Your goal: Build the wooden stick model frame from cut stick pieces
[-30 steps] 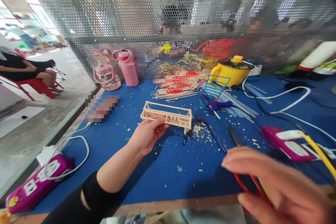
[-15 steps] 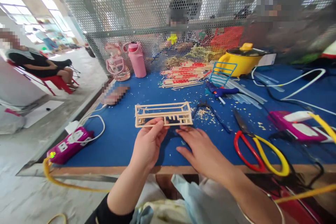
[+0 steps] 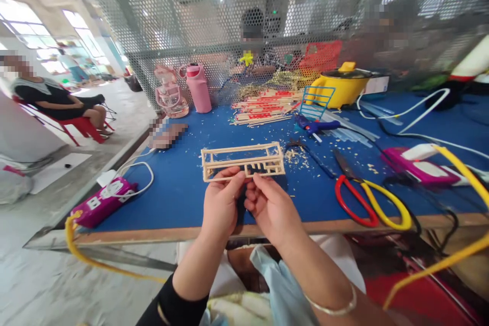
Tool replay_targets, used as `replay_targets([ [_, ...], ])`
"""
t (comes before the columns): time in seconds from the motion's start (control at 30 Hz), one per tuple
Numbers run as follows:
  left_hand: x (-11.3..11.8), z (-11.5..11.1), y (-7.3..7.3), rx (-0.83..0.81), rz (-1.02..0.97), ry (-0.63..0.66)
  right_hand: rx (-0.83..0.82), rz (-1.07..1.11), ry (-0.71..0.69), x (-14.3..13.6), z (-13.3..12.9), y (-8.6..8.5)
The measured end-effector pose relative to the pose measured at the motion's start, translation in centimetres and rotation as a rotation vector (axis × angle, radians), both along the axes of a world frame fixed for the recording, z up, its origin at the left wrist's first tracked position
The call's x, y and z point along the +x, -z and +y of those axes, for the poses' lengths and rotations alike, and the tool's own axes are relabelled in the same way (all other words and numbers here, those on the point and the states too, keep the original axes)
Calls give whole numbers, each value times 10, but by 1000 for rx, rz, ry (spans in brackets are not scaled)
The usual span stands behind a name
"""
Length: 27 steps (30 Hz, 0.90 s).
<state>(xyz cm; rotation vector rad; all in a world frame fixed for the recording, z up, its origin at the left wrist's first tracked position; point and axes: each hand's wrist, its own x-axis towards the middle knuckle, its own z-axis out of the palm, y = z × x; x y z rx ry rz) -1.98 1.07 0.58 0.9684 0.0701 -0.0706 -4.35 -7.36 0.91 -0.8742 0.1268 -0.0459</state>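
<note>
A small box-shaped frame of thin wooden sticks is held just above the blue table, long side across my view. My left hand pinches its lower rail near the middle, thumb on the near side. Close beside it, my right hand has thumb and curled fingers closed at the same rail. Short stick pieces stand inside the frame's right half. Fingertips behind the rail are partly hidden. Just beyond the frame's right end lie dark-handled pliers among wood scraps.
Red-and-yellow scissors and a blue glue gun lie to the right. Wooden sticks, a yellow pot and a pink bottle stand or lie behind. Purple power strips with cords sit at both sides. Perforated mesh closes the back.
My right hand has come up from the table to the frame's lower rail, its fingers closing beside my left hand. The frame sits slightly further right in view.
</note>
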Motion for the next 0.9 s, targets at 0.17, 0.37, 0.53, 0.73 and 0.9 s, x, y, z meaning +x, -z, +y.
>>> replay_targets([
  [0.17,2,-1,5,39,-40,-23,98,24,96,7,3,4],
  [0.37,4,-1,12,0,-67,-36,41,4,78,11,0,7],
  [0.53,5,-2,16,7,-75,-39,36,-30,25,12,-1,8],
  [0.73,5,-3,14,-15,-70,-42,28,-45,34,14,1,7],
  [0.9,4,-5,9,-49,-52,-64,15,-65,21,15,2,8],
])
